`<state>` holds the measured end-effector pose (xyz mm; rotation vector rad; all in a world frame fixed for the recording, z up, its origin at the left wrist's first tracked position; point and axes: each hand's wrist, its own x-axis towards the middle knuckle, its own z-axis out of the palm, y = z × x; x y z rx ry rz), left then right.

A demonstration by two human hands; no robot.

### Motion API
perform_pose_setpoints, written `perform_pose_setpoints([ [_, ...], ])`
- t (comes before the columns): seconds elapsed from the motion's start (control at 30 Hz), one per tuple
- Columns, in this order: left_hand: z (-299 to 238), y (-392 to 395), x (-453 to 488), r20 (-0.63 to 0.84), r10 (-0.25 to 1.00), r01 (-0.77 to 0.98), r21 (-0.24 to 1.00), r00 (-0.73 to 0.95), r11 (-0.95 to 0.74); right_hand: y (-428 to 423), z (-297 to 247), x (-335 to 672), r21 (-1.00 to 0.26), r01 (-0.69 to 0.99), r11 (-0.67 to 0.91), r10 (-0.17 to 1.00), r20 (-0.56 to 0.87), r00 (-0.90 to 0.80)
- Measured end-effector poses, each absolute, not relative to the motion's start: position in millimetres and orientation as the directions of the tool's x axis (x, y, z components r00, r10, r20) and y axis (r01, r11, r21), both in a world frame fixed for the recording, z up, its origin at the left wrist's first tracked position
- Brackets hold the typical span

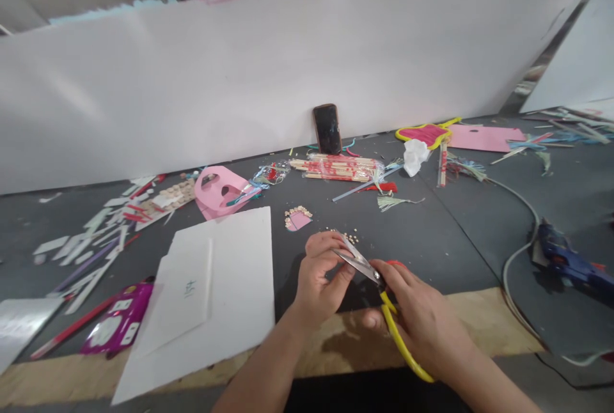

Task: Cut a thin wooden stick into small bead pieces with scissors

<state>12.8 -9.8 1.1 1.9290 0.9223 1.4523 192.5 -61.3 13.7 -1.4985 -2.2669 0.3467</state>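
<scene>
My right hand (417, 311) is closed around the handles of a pair of scissors (399, 342), yellow with some red. The scissor blades are parted and point left, toward the fingertips of my left hand (320, 275). My left hand is pinched beside the blades; what it holds, if anything, is too small or hidden to make out. Just beyond the hands lie several small pale bits (354, 235) on the dark table. Past them is a small pink piece (299, 220) edged along its top with pale bits.
White boards (240, 272) and a purple object (119, 317) lie left. A pink mask-like cutout (223, 190), bundled wooden sticks (336, 167) and a leaning phone (328, 128) stand behind. A blue glue gun (570, 256) with a cable is at right. A white panel (240, 74) closes the back.
</scene>
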Motion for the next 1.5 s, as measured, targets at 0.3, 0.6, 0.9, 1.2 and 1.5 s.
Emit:
perform_pose_setpoints([
  [0.3,0,-9,11,0.474,0.844,-0.036,0.876,0.253,-0.481,-63,13,194,-0.388,0.826,0.410,0.912,0.202,-0.358],
  [0.6,-3,-10,11,0.388,0.883,-0.141,0.921,0.263,-0.363,-62,12,192,-0.468,0.788,0.401,0.916,0.207,-0.343],
  [0.9,-4,-11,13,0.458,0.860,0.040,0.878,0.224,-0.477,-61,15,194,-0.526,0.774,0.354,0.934,0.153,-0.323],
  [1.2,7,-11,13,0.544,0.809,0.133,0.805,0.221,-0.578,-63,13,194,-0.351,0.867,0.353,0.935,0.153,-0.319],
  [1.5,2,-12,11,0.439,0.848,0.003,0.888,0.298,-0.461,-59,14,200,-0.385,0.794,0.470,0.882,0.219,-0.417],
])
